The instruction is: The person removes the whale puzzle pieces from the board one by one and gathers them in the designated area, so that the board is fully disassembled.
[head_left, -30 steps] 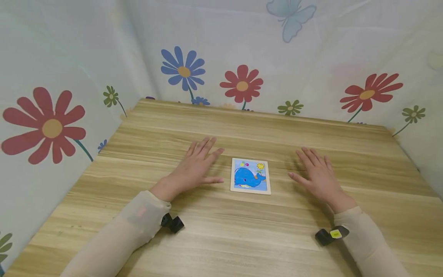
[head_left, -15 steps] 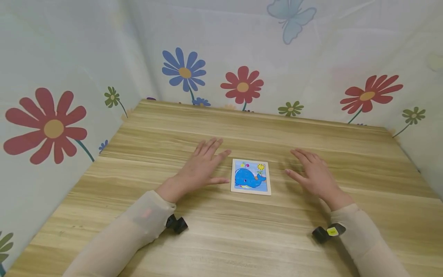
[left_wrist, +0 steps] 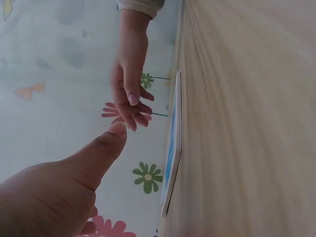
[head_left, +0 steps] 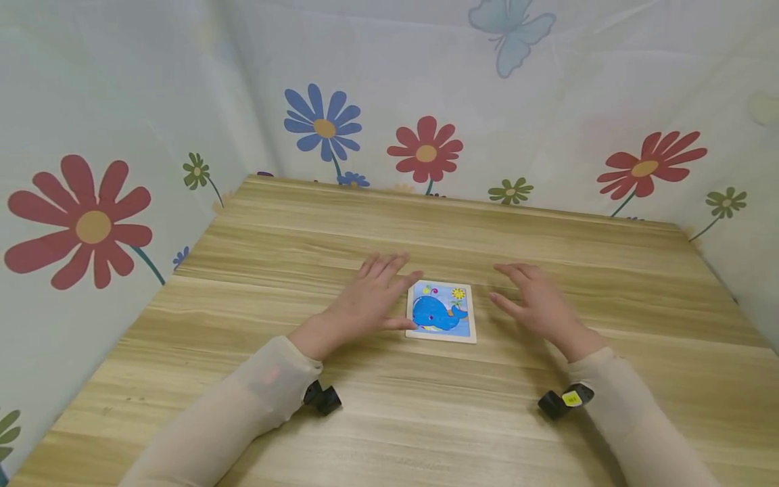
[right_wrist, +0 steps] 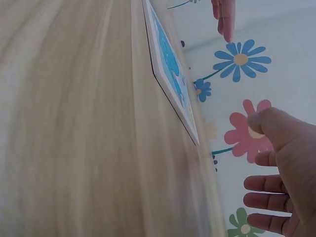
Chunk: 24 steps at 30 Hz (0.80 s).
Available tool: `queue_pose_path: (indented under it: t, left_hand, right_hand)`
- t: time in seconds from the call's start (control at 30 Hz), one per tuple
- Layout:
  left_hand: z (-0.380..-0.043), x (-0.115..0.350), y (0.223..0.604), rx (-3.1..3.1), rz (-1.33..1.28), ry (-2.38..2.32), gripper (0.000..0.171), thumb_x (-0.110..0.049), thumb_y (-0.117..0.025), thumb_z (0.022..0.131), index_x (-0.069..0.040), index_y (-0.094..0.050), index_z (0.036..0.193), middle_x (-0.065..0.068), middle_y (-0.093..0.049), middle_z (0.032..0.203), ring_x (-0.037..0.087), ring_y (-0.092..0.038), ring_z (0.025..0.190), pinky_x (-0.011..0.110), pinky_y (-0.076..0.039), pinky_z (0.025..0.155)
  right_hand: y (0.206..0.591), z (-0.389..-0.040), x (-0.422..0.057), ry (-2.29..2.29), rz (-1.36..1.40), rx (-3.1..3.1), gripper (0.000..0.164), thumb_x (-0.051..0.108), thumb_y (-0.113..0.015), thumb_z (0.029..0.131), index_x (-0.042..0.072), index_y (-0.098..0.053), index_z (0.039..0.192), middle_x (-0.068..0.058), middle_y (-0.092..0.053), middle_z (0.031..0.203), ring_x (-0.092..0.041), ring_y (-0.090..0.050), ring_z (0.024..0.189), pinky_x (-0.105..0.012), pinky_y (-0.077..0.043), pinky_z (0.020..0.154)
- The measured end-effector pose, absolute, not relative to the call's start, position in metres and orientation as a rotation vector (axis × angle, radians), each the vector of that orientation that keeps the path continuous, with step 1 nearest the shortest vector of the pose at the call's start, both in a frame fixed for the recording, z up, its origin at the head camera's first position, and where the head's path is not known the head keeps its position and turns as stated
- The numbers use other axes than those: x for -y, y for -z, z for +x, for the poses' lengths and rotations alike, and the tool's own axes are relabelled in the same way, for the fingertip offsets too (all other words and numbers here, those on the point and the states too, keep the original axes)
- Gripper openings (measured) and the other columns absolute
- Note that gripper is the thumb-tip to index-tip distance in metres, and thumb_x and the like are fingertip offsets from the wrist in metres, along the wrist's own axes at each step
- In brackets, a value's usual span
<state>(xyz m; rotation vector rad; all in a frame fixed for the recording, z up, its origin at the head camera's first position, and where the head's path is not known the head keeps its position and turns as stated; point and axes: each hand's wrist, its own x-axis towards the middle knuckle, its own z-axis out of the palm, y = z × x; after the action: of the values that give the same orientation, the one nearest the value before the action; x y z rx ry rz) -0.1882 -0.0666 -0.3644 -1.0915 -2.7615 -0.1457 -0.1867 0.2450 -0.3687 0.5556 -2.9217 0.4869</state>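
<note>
Left hand [head_left: 362, 308] and right hand [head_left: 541, 308] are hovering, both released with fingers loosely extended, as I'm watching remotely. Between them, a square, pale-framed picture board [head_left: 442, 314] showing a blue whale is lying flat on the light-brown, wood-grained counter [head_left: 414, 419]. The left thumb and forefinger are poising above its left edge; the right hand is hanging near its right. Behind, a white backdrop [head_left: 389, 54] printed with flowers is hanging.

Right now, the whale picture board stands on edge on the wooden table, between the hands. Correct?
No, the head view shows the whale picture board lying flat, not on edge. It is on the wooden table, between the left hand and right hand.
</note>
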Motion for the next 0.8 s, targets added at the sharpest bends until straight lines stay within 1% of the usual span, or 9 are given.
queue_pose_path:
  t: [0.17,0.4,0.57,0.8]
  left_hand:
    - [-0.186,0.062,0.365,2.753,-1.119,0.136,0.081,-0.064,-0.060,0.083,-0.019,-0.038,0.148,0.015,-0.033,0.154,0.032,-0.031,0.143,0.052,-0.020,0.119]
    - [-0.184,0.053,0.366,2.796,-1.153,0.072,0.083,-0.066,-0.057,0.083,-0.021,-0.036,0.149,0.013,-0.034,0.154,0.031,-0.031,0.142,0.049,-0.021,0.119]
    - [-0.182,0.049,0.368,2.807,-1.174,0.034,0.080,-0.066,-0.057,0.084,-0.023,-0.038,0.148,0.012,-0.035,0.154,0.030,-0.034,0.140,0.046,-0.023,0.119]
    - [-0.180,0.045,0.372,2.783,-1.222,0.023,0.077,-0.063,-0.057,0.085,-0.021,-0.040,0.147,0.012,-0.036,0.153,0.030,-0.035,0.140,0.047,-0.026,0.117]
  right_hand:
    - [0.372,-0.189,-0.238,-0.527,0.589,2.897,0.052,0.029,-0.063,0.093,0.003,-0.051,0.136,-0.024,-0.054,0.132,-0.042,-0.048,0.123,-0.058,-0.039,0.103]
    - [0.372,-0.191,-0.226,-0.562,0.627,2.855,0.044,0.024,-0.064,0.092,0.001,-0.057,0.129,-0.020,-0.060,0.124,-0.034,-0.058,0.107,-0.052,-0.048,0.091]
    - [0.372,-0.193,-0.220,-0.579,0.654,2.845,0.041,0.023,-0.064,0.092,0.001,-0.059,0.126,-0.019,-0.061,0.120,-0.033,-0.060,0.104,-0.050,-0.050,0.088]
    - [0.373,-0.197,-0.211,-0.613,0.682,2.822,0.038,0.024,-0.065,0.092,0.002,-0.062,0.122,-0.016,-0.064,0.116,-0.030,-0.062,0.099,-0.047,-0.052,0.083]
